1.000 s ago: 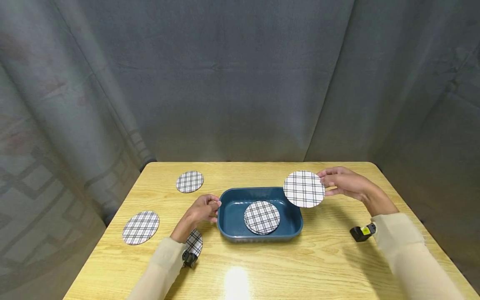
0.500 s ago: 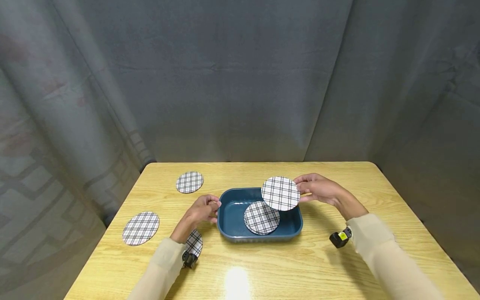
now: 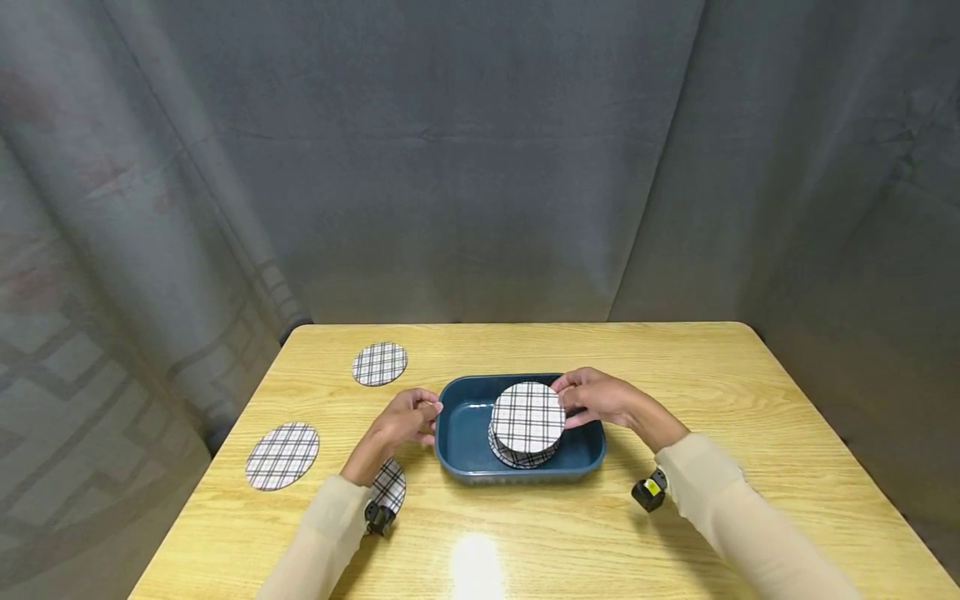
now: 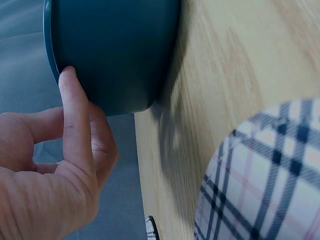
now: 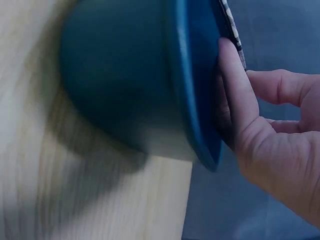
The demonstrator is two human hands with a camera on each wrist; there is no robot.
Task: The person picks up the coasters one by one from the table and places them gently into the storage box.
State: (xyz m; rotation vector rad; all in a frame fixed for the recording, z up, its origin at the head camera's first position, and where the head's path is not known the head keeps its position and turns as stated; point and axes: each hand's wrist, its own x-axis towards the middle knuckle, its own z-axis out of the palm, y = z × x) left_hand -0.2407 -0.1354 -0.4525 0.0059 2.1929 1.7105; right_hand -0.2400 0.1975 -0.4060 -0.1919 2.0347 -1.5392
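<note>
A round plaid coaster (image 3: 529,417) is pinched at its right edge by my right hand (image 3: 600,398), thumb above and fingers below. It hangs tilted over other plaid coasters (image 3: 517,457) lying in the dark blue tub (image 3: 462,450), covering most of them in the head view. In the right wrist view the coaster (image 5: 235,35) shows edge-on, just above the tub's rim (image 5: 186,85). My left hand (image 3: 401,421) holds the tub's left end, thumb at the rim. A fingertip (image 4: 68,72) presses the outer wall in the left wrist view.
On the wooden table (image 3: 675,533) lie a coaster at the back left (image 3: 379,364), another farther left (image 3: 282,456), and one partly under my left wrist (image 3: 389,485). Grey curtains (image 3: 465,167) hang behind the table and at its sides.
My right hand has carried the coaster leftward and down, from beyond the tub's right end to above the coasters inside. The left hand and tub have stayed put.
</note>
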